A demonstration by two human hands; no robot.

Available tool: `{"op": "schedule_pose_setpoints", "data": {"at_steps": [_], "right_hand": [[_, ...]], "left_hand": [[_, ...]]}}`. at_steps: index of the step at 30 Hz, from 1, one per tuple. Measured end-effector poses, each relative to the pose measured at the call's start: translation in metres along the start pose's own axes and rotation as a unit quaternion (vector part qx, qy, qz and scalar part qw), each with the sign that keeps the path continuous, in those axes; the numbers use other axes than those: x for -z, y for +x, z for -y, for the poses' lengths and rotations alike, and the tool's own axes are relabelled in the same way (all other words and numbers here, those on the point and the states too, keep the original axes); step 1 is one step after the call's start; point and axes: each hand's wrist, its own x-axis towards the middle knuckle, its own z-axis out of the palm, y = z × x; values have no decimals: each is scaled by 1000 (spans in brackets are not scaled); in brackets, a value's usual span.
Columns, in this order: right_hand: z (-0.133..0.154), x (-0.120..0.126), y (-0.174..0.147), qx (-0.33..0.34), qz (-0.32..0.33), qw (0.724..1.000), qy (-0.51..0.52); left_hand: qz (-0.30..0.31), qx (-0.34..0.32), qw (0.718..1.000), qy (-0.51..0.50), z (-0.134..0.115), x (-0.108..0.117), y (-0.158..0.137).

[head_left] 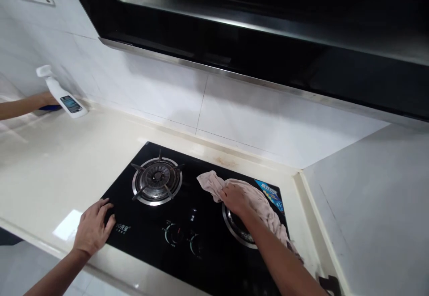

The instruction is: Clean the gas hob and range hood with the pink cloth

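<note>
Cloth pinched in the right hand drapes over the stove's right burner, seemingly mid-wipe, while the left hand rests loosely spread at the stove's left edge; wiping onward would call for gathering the trailing folds.

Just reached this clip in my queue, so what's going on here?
The person's right hand holds a crumpled pale pink cloth, which partly covers the right burner of a black stove. Their left hand rests at the stove's left edge. The left burner is uncovered. At far left, another person's arm reaches behind a white spray bottle on the counter.
</note>
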Motion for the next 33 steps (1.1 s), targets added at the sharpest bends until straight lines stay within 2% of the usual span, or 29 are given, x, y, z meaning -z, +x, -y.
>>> {"op": "schedule_pose_setpoints", "data": {"at_steps": [4, 7, 10, 13, 17, 21, 25, 28, 33], "right_hand": [[33, -12, -43, 16, -31, 999, -12], [45, -29, -84, 48, -54, 997, -2], [33, -45, -131, 70, -95, 993, 26], [8, -48, -172, 60, -113, 989, 70], [-6, -47, -195, 18, -112, 986, 126], [18, -75, -191, -31, -176, 979, 102], [42, -99, -160, 9, -194, 980, 46], [46, -86, -114, 5, -164, 986, 10], [24, -37, -41, -27, -105, 994, 10]], "left_hand": [[7, 6, 1000, -3, -3, 2, 1], [15, 13, 1000, 1, -4, 3, 1], [19, 19, 1000, 7, -3, 3, 2], [16, 16, 1000, 9, -2, 1, 2], [14, 12, 1000, 12, -1, -1, 2], [18, 18, 1000, 5, -2, 2, 3], [18, 22, 1000, 0, -3, 3, 2], [17, 19, 1000, -4, -1, 3, 2], [8, 18, 1000, -11, 2, 1, 2]]}}
